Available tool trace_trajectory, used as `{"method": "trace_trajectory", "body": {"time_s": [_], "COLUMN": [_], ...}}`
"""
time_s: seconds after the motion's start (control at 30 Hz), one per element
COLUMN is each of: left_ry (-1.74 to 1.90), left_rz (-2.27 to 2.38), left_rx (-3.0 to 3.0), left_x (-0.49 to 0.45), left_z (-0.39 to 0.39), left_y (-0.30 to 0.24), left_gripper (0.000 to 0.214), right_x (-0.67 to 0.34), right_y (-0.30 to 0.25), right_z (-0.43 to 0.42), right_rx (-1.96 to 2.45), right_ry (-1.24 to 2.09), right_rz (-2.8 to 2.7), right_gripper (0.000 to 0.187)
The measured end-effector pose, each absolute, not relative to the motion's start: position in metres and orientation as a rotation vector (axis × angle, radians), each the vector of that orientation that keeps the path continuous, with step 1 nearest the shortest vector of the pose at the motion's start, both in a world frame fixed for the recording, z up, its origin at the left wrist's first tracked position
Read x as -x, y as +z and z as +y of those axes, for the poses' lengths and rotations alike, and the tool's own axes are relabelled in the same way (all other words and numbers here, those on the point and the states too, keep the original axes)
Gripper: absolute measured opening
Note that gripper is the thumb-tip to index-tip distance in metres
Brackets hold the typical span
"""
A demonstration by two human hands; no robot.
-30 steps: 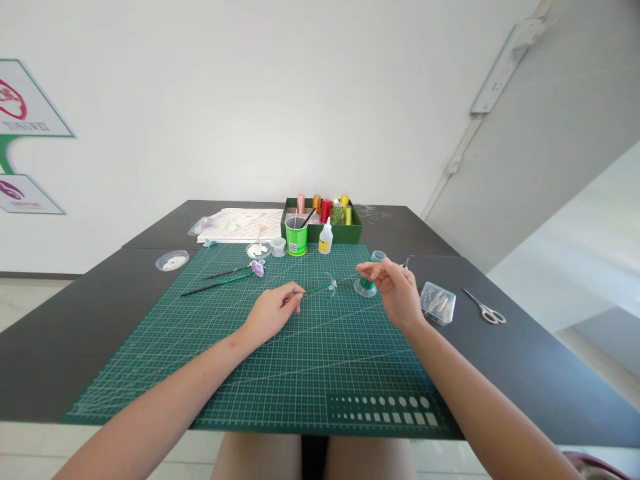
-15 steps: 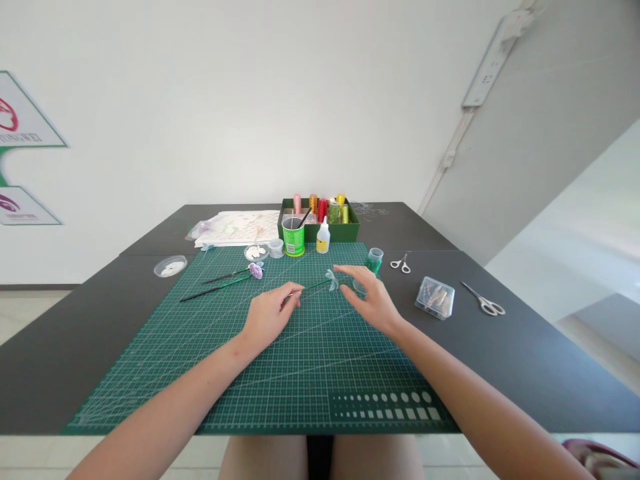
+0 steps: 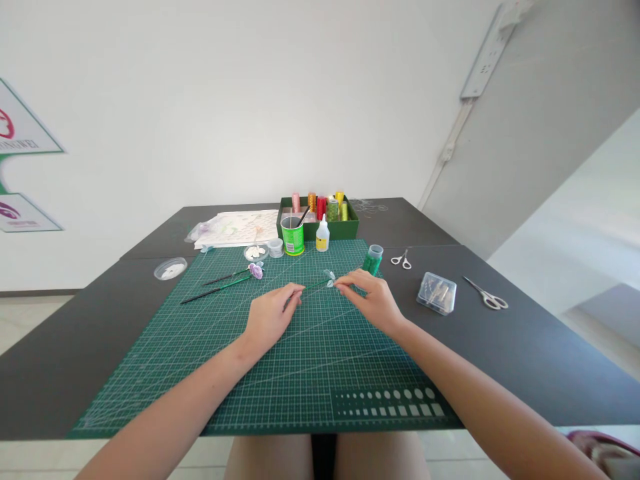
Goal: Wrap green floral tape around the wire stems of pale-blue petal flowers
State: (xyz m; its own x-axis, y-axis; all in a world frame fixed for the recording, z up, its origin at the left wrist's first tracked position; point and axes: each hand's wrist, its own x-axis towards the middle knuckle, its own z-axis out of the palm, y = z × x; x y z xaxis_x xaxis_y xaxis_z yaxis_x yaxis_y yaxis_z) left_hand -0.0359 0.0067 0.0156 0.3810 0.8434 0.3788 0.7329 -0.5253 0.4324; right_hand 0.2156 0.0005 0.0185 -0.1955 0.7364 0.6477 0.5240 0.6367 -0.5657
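Between my hands lies a thin green flower stem (image 3: 317,284) with a pale blue flower (image 3: 329,275) at its right end. My left hand (image 3: 273,311) is closed, pinching the stem's left part between thumb and fingers. At the other end, my right hand (image 3: 369,297) pinches a petal of the blue flower with thumb and fingertips. Just beyond the right hand stands a spool of green thread (image 3: 373,260). To the left, a purple flower (image 3: 256,270) on a green and black stem rests on the green cutting mat (image 3: 280,387).
Along the back stand a green box (image 3: 340,231) of thread spools, a green can (image 3: 293,237) with brushes and a glue bottle (image 3: 323,236). Small scissors (image 3: 401,260), a clear plastic box (image 3: 437,293) and larger scissors (image 3: 487,295) lie right. A dish (image 3: 171,269) sits left.
My right hand's fingers have closed from apart to a pinch on the blue flower's petal. The left hand keeps its hold on the stem. The view has shifted slightly.
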Motion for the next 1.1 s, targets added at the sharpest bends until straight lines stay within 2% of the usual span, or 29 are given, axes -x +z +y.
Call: {"method": "trace_trajectory", "body": {"time_s": [0.13,0.3,0.53,0.9,1.1], "left_ry": [0.89,0.967,0.974,1.036,1.04], "left_rz": [1.402,1.4,1.326,1.255,1.197], "left_rx": [-2.487,-2.502,-2.579,-2.859,-2.947], "left_x": [0.036,0.036,0.038,0.036,0.033], "left_z": [0.006,0.006,0.008,0.007,0.006], "left_y": [0.014,0.014,0.009,0.006,0.005], "left_gripper": [0.022,0.021,0.021,0.021,0.025], "right_x": [-0.214,-0.218,-0.217,-0.211,-0.212], "right_y": [0.021,0.025,0.022,0.016,0.015], "right_z": [-0.004,-0.004,-0.002,-0.004,-0.001], "right_rx": [0.981,1.068,1.011,1.097,1.061], "right_ry": [0.267,-0.008,-0.423,-0.483,-0.527], "right_rz": [-1.813,-1.758,-2.003,-2.129,-2.16], "right_gripper": [0.011,0.003,0.02,0.03,0.015]}}
